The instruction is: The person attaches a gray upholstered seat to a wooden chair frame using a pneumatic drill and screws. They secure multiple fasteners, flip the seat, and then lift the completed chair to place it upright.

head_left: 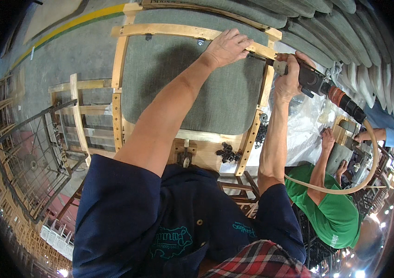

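A wooden seat frame [118, 69] with a grey-green padded cushion [192, 78] lies in front of me. My left hand [227, 46] presses flat on the frame's far rail near its right corner. My right hand [287, 76] grips a black air-powered driver [315, 82] with an orange-red collar, its tip held against that same corner just beside my left fingers. A beige hose [345, 190] loops from the tool down to the right. A small heap of black screws [227, 153] sits on the near wooden rail.
Grey cushions [326, 32] are stacked in a row along the top right. Bare wooden frames [78, 111] and a wire-mesh cart [30, 162] stand to the left. On the right, a person in green [336, 208] and another in blue [387, 127] work on a seat.
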`<action>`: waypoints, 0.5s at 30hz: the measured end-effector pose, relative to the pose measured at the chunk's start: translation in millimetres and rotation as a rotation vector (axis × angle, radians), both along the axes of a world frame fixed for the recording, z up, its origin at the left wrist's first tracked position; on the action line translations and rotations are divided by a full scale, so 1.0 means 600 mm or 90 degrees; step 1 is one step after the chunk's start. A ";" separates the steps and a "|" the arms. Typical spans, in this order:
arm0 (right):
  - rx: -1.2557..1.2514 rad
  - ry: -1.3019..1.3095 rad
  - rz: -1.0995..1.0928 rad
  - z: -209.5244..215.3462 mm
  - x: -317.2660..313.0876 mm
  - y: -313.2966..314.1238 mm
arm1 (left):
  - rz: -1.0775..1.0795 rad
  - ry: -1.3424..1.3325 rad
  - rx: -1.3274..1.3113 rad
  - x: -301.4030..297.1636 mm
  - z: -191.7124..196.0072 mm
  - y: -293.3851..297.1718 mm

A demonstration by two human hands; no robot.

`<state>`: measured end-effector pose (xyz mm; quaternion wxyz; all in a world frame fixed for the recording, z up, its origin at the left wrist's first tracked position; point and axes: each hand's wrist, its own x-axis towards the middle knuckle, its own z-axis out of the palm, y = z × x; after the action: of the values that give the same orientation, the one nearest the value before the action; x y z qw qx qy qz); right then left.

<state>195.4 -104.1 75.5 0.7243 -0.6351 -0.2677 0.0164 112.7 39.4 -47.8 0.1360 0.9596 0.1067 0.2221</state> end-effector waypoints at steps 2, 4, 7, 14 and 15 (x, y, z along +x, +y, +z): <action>0.010 0.010 -0.001 -0.004 -0.001 0.001 | -0.006 0.001 -0.011 0.000 0.002 0.000; 0.005 0.014 -0.012 -0.007 -0.004 0.004 | -0.001 0.008 -0.012 -0.002 0.000 -0.001; 0.019 0.022 -0.006 -0.015 0.003 0.003 | 0.008 0.020 -0.006 0.000 0.001 -0.003; 0.038 0.037 0.007 -0.014 -0.002 0.009 | 0.010 0.006 -0.012 0.002 -0.004 -0.001; 0.019 0.026 -0.002 -0.014 -0.003 0.009 | 0.010 0.003 -0.012 0.002 -0.003 -0.002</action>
<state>193.9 -98.7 67.1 0.7388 -0.6244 -0.2525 0.0245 114.1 38.5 -49.7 0.1429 0.9579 0.1170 0.2198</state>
